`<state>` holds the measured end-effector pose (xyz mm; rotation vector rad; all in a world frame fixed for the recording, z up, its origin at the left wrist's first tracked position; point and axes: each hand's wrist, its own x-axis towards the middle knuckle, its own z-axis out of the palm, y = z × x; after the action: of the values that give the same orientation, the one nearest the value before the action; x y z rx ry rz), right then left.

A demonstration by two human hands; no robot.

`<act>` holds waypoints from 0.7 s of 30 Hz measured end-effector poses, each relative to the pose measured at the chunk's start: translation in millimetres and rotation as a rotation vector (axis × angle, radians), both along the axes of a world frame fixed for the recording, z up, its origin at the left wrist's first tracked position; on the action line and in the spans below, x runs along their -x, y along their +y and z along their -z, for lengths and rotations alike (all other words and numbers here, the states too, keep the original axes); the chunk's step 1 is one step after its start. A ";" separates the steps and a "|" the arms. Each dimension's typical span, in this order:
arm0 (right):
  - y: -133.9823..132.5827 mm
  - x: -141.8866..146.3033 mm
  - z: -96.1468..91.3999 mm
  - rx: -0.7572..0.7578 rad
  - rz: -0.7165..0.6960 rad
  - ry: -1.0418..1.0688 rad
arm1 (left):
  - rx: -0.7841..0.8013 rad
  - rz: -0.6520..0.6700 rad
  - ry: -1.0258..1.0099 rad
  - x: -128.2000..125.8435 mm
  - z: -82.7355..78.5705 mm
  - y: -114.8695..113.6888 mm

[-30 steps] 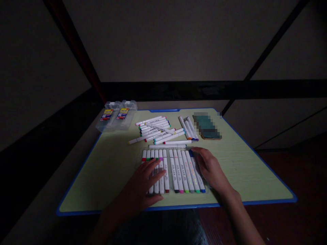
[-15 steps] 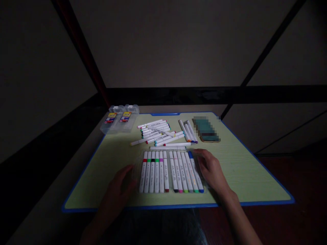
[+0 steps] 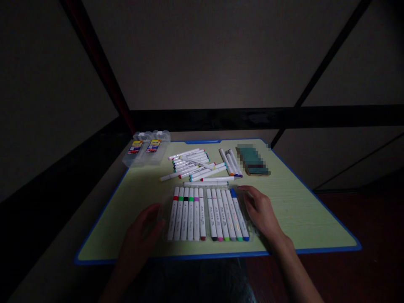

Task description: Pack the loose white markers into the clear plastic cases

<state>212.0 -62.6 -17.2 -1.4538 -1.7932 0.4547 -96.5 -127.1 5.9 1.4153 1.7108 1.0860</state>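
A clear plastic marker tray (image 3: 206, 235) lies near the front of the table, with white markers standing side by side in its two compartments. Coloured bands or coloured ends show on the markers (image 3: 186, 214). My left hand (image 3: 143, 229) curls at the tray's left edge, thumb and index finger against it; its other fingers are in shadow. At the tray's right edge, my right hand (image 3: 260, 210) bends its fingers round the side, the index finger reaching the far corner. Just beyond the tray, one loose white marker (image 3: 205, 184) lies crosswise.
A pile of loose markers (image 3: 195, 164) lies further back, with a few more markers (image 3: 230, 162) to its right. Two clear plastic cases (image 3: 154, 153) with labels stand at the back left. A phone-like green object (image 3: 252, 158), pixelated, lies at the back right. Blue edging (image 3: 217, 255) borders the table.
The tray with its markers has shifted slightly left and a little closer to me. My left hand has moved a little left with it; the right hand stays by the right edge.
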 end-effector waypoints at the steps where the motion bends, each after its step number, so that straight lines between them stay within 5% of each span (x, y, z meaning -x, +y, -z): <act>1: -0.2 0.2 -0.3 0.002 -0.005 0.002 | -0.003 0.003 -0.031 -0.8 -2.9 -0.9; 10: 0.5 -0.6 1.6 -0.008 -0.006 -0.011 | -0.110 0.008 -0.096 -24.4 -23.1 -9.0; 21: -0.3 1.0 -1.1 0.028 -0.018 0.004 | -0.481 0.137 0.358 -76.5 -36.3 -8.2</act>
<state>211.0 -62.9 -16.1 -1.4556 -1.8051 0.4930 -20.0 -135.2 42.2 2.1018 1.6168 1.2808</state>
